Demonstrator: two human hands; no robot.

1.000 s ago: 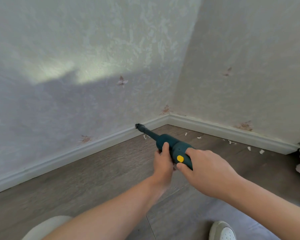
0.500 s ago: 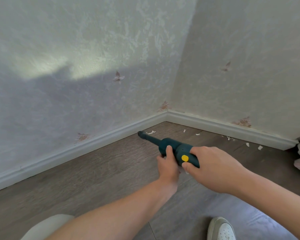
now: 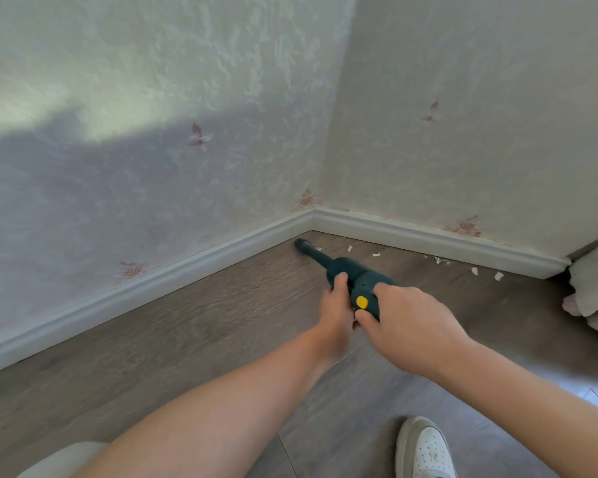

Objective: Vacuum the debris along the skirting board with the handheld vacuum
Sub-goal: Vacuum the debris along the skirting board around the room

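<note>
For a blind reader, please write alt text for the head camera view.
Both hands, left hand and right hand, hold a teal handheld vacuum, its nozzle near the room corner. White debris lies along the right skirting board.

Both hands grip a dark teal handheld vacuum (image 3: 354, 277)

Its nozzle sits near the white skirting board (image 3: 428, 240) corner (white paper debris (image 3: 439, 260) scattered rightward) on grey-brown wooden floor (image 3: 187, 322).

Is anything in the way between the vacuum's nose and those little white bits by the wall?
Nothing visible. The handheld vacuum points its nozzle near the corner, and only bare floor lies between it and the white scraps scattered along the skirting board on the right. The pale bundle sits beyond the last scrap.
</note>
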